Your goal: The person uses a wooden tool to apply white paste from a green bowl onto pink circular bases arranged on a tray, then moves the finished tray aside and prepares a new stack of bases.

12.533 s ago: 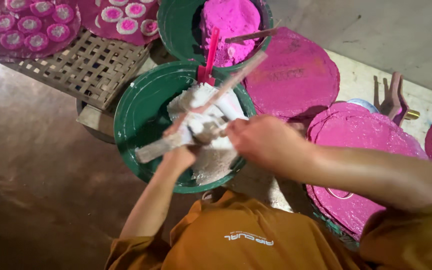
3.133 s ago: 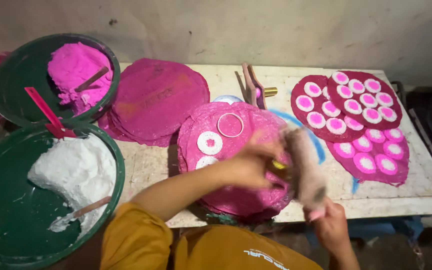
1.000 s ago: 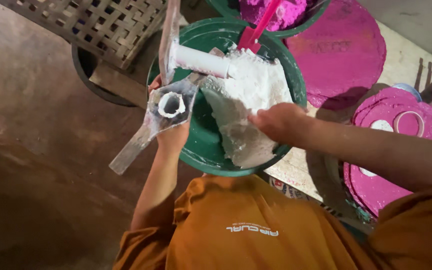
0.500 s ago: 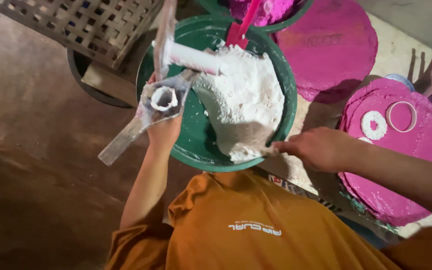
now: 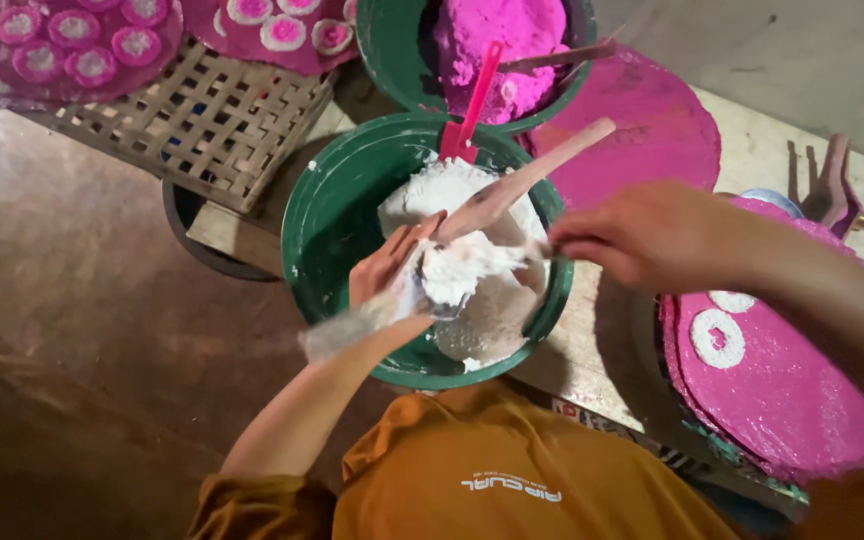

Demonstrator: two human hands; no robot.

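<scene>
Left hand (image 5: 389, 272) grips a dough-filled bag (image 5: 422, 290); right hand (image 5: 642, 235) pinches its floury top.

1 head view, looking steeply down, close above green basin (image 5: 332, 215)

A woven bamboo rack (image 5: 207, 120) lies at upper left, with a pink tray of white-centred pink rounds (image 5: 62, 45) resting on its far edge. Behind sits a second green basin (image 5: 392, 50) heaped with pink dough (image 5: 497, 45), a thin stick across it. A bare pink disc (image 5: 652, 130) lies on the pale bench (image 5: 752, 150). At right, another pink tray (image 5: 792, 390) carries a white ring (image 5: 717, 335).
</scene>
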